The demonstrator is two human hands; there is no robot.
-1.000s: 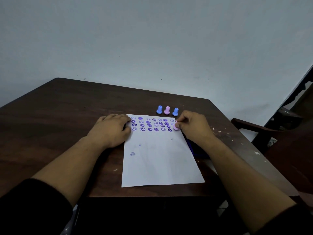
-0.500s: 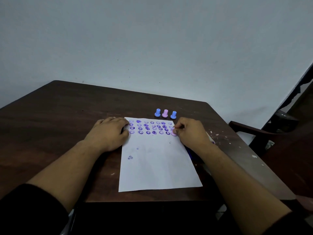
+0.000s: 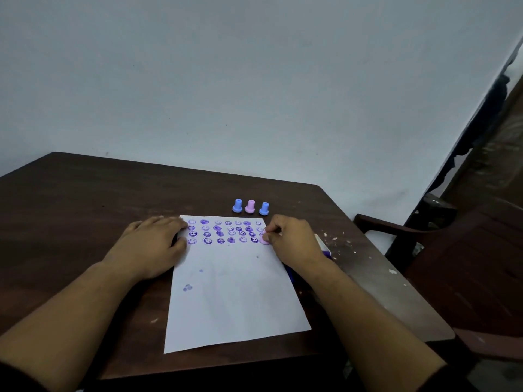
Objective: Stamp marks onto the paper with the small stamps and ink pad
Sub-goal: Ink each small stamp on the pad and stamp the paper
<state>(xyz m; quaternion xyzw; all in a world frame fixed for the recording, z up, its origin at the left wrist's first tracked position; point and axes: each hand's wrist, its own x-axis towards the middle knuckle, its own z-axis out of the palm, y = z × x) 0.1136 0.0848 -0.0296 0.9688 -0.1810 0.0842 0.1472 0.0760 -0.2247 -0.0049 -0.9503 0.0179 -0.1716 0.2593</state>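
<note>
A white sheet of paper [image 3: 235, 292] lies on the dark wooden table [image 3: 85, 199], with several rows of purple stamped faces across its top. My right hand [image 3: 294, 241] pinches a small pink stamp [image 3: 265, 239] and presses it down at the right end of the lowest row. My left hand [image 3: 152, 244] lies flat on the paper's upper left corner. Three more stamps stand just beyond the paper: a blue stamp [image 3: 237, 205], a pink one [image 3: 250, 206] and a second blue stamp [image 3: 264, 208]. The ink pad [image 3: 324, 247] is mostly hidden under my right hand and wrist.
A dark wooden chair [image 3: 452, 250] stands close to the table's right side. A pale wall rises behind the table's far edge. White paint flecks dot the tabletop to the right of my right hand.
The view has tilted slightly, so everything sits lower in frame. My right hand keeps the pink stamp at the right end of the lowest row; the left hand stays on the paper.
</note>
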